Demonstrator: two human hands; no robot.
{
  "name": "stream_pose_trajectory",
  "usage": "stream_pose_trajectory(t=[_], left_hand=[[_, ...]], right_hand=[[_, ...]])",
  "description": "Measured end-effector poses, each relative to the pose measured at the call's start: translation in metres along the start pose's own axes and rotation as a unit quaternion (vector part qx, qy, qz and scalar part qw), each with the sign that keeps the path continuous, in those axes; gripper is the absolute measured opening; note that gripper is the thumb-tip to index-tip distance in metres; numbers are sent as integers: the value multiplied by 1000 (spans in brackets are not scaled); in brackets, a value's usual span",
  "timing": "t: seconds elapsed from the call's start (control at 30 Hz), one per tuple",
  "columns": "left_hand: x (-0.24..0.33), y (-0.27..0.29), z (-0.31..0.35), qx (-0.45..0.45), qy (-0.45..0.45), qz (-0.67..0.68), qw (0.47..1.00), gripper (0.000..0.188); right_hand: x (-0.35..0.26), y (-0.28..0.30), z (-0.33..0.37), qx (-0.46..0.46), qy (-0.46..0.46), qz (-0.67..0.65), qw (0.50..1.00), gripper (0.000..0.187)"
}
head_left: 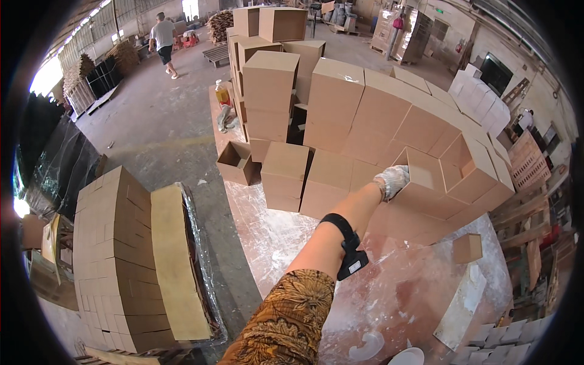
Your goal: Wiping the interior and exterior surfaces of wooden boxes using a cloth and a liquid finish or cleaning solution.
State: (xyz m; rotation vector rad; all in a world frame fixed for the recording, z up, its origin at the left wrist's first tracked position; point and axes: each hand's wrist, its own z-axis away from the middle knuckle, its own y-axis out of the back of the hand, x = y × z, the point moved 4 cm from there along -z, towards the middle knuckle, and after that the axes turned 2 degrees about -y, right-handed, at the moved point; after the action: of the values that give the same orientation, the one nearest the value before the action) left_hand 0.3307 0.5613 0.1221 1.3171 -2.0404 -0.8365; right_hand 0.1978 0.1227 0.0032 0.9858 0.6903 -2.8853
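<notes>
Out over the white-smeared reddish-brown worktop [395, 286] goes the white-gloved left hand [394, 181], right at the left edge of an open-topped brown cardboard box [426, 172]! The box lies just to the right of the fingers, which are partly hidden: I can't tell whether they're grasping its wall. Tall brown cardboard cartons [334, 97] stand behind, and a small brown cardboard box [467, 248] sits nearer, off to the right.
</notes>
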Motion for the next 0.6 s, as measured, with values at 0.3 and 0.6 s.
stream_pose_trajectory(t=[0.3, 0.6], left_hand=[[-15, -27, 21, -210, 105, -167, 957, 40], [128, -10, 161, 124, 438, 285, 843, 40]], right_hand=[[6, -11, 1, -26, -20, 10, 999, 33], [25, 35, 35, -85, -9, -49, 995, 36]])
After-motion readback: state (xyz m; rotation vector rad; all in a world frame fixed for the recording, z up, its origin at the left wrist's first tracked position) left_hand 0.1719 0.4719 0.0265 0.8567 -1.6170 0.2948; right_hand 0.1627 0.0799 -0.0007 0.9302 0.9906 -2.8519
